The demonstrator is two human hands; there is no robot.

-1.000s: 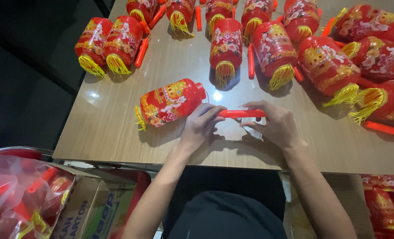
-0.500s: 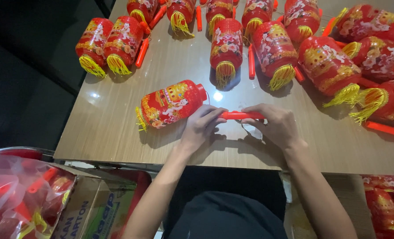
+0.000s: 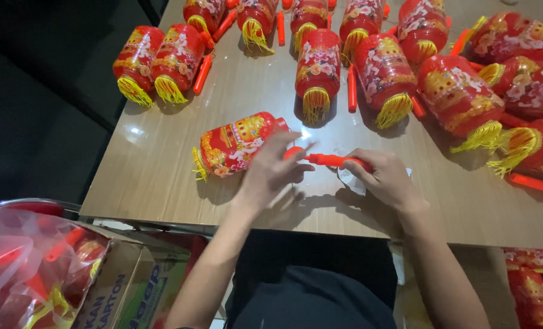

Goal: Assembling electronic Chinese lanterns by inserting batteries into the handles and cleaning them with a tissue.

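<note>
Red stick handle (image 3: 331,160) is lying crosswise just above the table (image 3: 162,183) near the front edge, right hand (image 3: 386,180) pinching its right end with closed fingers while left hand (image 3: 271,172) is closing loosely round its left end, right beside the cap of the red lantern (image 3: 238,144) lying on its side. Step in hand is probably joining handle to lantern, though motion blur is hiding the left fingertips. Next move is calling for lining the handle tip up with the lantern top, steadying both ends
</note>
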